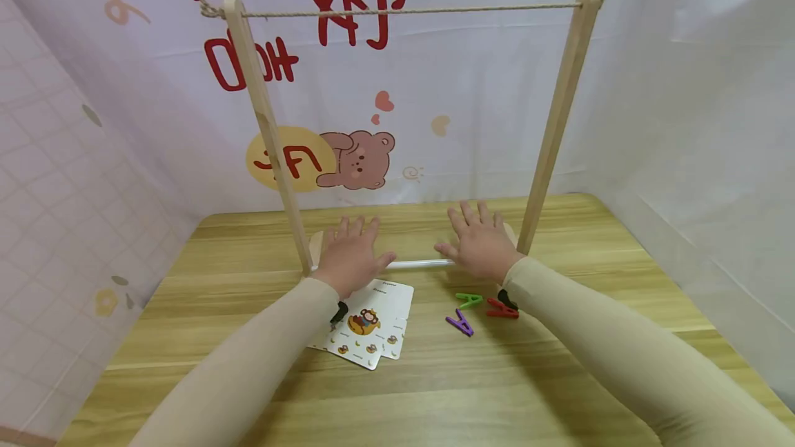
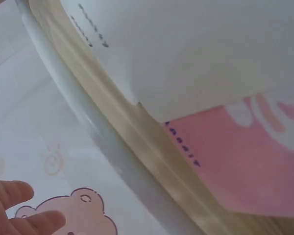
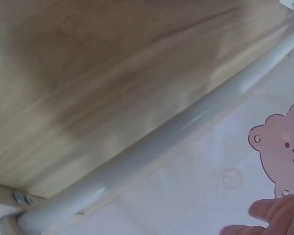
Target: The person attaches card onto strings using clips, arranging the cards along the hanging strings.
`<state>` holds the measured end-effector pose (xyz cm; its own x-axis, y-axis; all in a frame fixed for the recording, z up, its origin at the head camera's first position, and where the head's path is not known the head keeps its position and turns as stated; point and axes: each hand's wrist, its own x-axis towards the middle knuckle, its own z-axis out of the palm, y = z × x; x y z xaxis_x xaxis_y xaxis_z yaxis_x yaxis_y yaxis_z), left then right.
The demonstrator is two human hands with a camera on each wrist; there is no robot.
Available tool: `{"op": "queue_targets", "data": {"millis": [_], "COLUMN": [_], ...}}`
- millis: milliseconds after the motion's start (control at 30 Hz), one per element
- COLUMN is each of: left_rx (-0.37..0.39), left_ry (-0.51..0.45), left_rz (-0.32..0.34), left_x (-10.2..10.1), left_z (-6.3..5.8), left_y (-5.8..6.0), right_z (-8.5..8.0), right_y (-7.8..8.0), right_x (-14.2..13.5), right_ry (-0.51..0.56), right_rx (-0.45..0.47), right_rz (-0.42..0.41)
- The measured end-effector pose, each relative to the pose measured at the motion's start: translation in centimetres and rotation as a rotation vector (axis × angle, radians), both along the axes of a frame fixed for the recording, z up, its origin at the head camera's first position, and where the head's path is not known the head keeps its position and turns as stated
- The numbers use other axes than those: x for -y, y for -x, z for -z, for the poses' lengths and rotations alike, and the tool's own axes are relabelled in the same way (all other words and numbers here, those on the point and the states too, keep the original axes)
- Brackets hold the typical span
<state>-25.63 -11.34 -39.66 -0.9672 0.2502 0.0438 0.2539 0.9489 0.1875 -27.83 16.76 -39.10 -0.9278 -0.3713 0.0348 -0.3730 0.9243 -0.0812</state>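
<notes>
My left hand reaches forward, palm down with fingers spread, by the left post of a wooden frame. Mirroring it beside the right post, my right hand also has its fingers spread and holds nothing. A white rod runs low between the posts, and both hands overlap its ends in the head view. Below the left hand lie overlapping cards with monkey prints. The left wrist view shows a white card over a pink one. Several fingers are out of the wrist views.
Green, purple and red clothespins lie on the wooden table near the right forearm. A rope stretches between the post tops. Behind hangs a white printed cloth.
</notes>
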Motion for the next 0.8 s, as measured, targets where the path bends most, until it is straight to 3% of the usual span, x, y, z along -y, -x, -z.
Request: {"op": "queue_targets", "data": {"millis": [300,600,800], "left_rx": [-0.039,0.085,0.152], "left_ry": [-0.012,0.026,0.035], "left_rz": [0.098,0.089,0.068], "left_x": [0.7,1.4,1.6], "left_z": [-0.8,-0.5,-0.2], "left_y": [-2.0,-4.1,-4.5], "right_z": [-1.5,-1.5,-1.3], "right_y": [-1.3,-2.6,-3.2], "right_x": [-0.8,-1.5,-2.1], "right_ry": [0.015,0.086,0.121], "right_rx": [0.026,0.045,0.132], "right_rz": [-0.062,-0.155,-0.205]}}
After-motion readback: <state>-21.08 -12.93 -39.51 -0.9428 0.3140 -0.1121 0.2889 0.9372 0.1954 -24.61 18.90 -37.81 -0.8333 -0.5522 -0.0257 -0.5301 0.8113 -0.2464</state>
